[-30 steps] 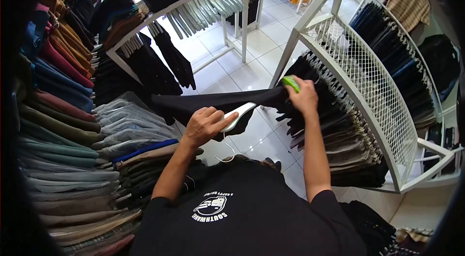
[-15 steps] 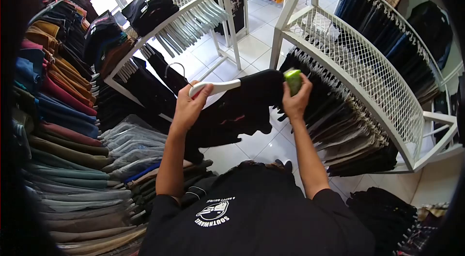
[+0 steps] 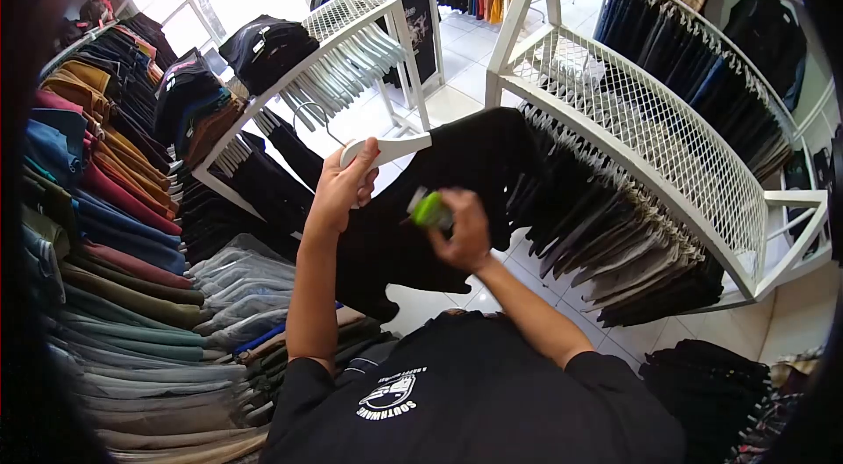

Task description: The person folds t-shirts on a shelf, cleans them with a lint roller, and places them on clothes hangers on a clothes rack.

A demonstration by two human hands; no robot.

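My left hand (image 3: pixel 340 187) is closed round the middle of a white clothes hanger (image 3: pixel 402 147), its metal hook pointing up and away. From the hanger spreads a black shirt (image 3: pixel 474 148), its lower edge hanging over the floor. My right hand (image 3: pixel 463 230), smeared by motion, grips a small bright green handheld tool (image 3: pixel 431 210) with a pale end. The tool overlaps the middle of the shirt in this view; its exact kind is too blurred to make out.
A white mesh-topped rack (image 3: pixel 645 122) of hanging trousers stands close on my right. On the left, a long row of coloured garments (image 3: pixel 132 262) reaches toward me. Ahead, another white rack (image 3: pixel 351 18) carries bare hangers (image 3: pixel 338 69) and folded black clothes (image 3: pixel 265 48).
My right hand has moved left and down with the green tool, from the shirt's far right edge to over its middle. The shirt hangs more spread out; my left hand keeps the hanger.
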